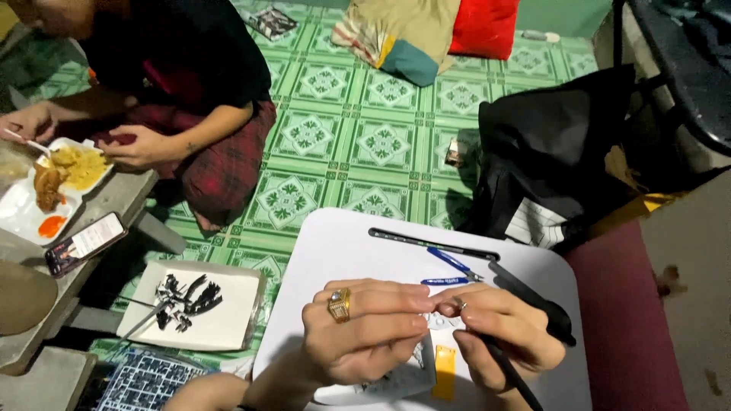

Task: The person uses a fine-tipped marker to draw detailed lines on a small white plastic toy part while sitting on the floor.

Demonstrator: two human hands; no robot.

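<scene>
green patterned floor tiles surround a white lap table. over it, the left hand, wearing a gold ring, and the right hand meet fingertip to fingertip, pinched together on a tiny pale part, too small to tell more. a black tool lies tucked in the right palm. just beyond the pinch rest blue nippers; below it, a yellow piece. far left, another person's hand rests by a food tray.
</scene>
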